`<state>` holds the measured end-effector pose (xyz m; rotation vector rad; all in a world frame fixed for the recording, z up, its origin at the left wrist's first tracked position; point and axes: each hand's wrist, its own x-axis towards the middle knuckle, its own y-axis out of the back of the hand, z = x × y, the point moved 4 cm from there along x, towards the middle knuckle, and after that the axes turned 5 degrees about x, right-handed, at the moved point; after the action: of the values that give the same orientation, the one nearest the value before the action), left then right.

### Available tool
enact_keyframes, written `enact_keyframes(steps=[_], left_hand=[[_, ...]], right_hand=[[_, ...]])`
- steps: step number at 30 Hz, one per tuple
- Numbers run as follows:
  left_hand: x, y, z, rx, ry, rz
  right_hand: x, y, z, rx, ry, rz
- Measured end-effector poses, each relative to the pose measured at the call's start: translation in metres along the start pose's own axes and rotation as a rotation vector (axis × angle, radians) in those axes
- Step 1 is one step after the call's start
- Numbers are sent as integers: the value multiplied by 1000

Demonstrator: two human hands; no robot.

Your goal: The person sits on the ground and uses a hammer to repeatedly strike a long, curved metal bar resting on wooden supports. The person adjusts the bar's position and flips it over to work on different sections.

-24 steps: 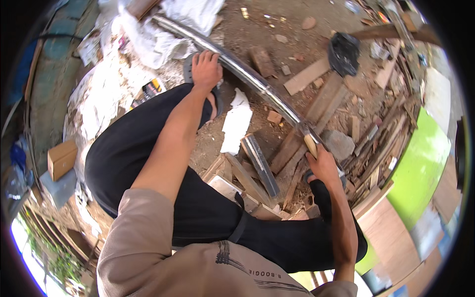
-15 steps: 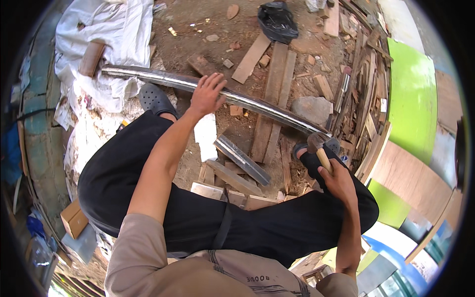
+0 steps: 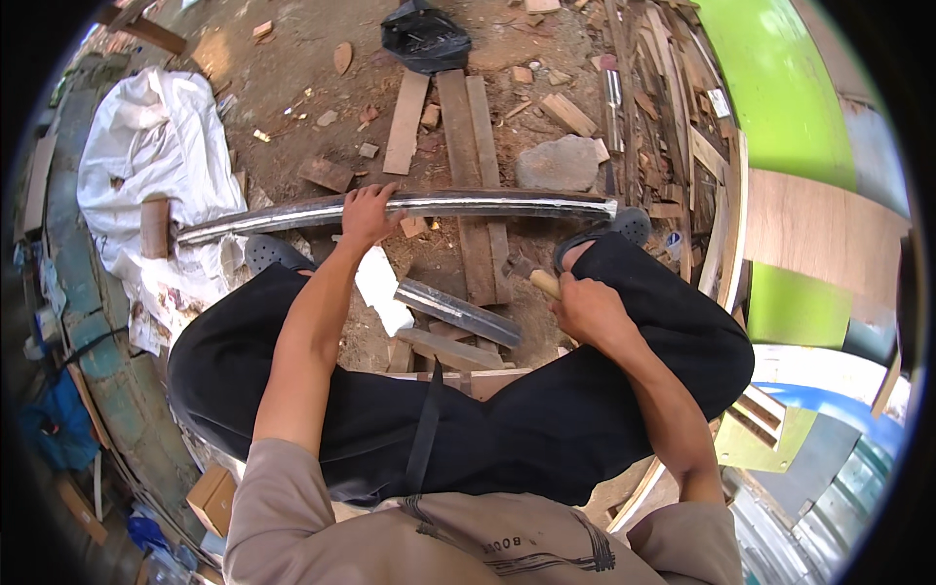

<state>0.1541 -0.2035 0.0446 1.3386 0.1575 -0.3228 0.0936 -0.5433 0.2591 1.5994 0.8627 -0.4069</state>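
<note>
Two hands are being used: a long metal strip point(image 3: 409, 207), lying across planks point(image 3: 466, 146) on the dirt, is being gripped by the left hand point(image 3: 369, 213); a hammer point(image 3: 531, 275) is being clenched in the right hand point(image 3: 590, 310) near a stone point(image 3: 558, 162).

A long shiny metal strip point(image 3: 487, 205) lies level across wooden planks point(image 3: 468, 166); a wooden-handled hammer point(image 3: 531, 275) is raised just below its right end.

Head-worn fisheye, steeply downward, close above lap
</note>
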Motion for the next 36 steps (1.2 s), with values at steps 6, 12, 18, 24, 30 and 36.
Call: enact_keyframes(steps=[6,12,18,24,30,36], left_hand=[[0,10,16,214,-13,57],[17,2,69,196,-199,30],[38,-12,103,211,-166,-90],[42,-11,105,200,-221,-115],[47,-9,90,200,-335,-128],[51,6,91,88,-364,-278]], right_hand=[[-5,-32,-1,-101,92,-83],[-8,-41,5,-57,105,-73],[-3,-46,14,-71,51,-75],[2,-51,24,-92,9,-76],[-1,-43,21,-68,10,-95],[-2,-52,26,-98,38,-58]])
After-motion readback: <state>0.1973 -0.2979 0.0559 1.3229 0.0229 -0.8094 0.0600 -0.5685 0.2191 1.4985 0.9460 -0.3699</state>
